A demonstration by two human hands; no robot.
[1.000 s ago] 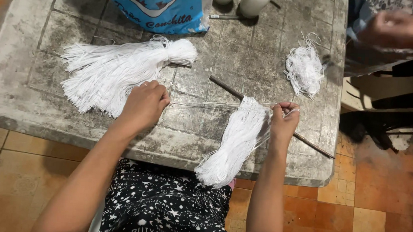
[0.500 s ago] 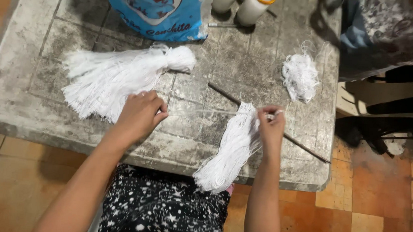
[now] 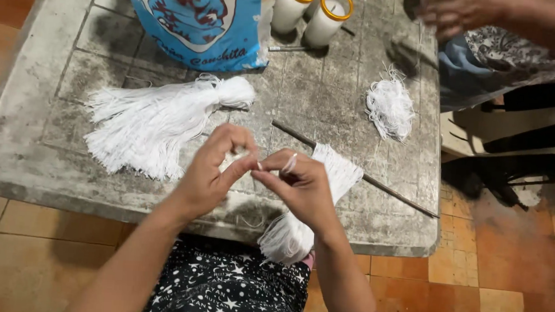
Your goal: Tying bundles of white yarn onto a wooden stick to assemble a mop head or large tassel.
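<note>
Here, a thin white thread (image 3: 258, 164) is pinched betw. left hand (image 3: 214, 169) & right hand (image 3: 301, 185) fingers, frame centre, kept taut above the white bundle (image 3: 326, 183) on worktop (image 3: 35, 133).

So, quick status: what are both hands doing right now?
Left hand and right hand together, pinching thin white thread. White string bundle under right hand. Nothing blocking.
</note>
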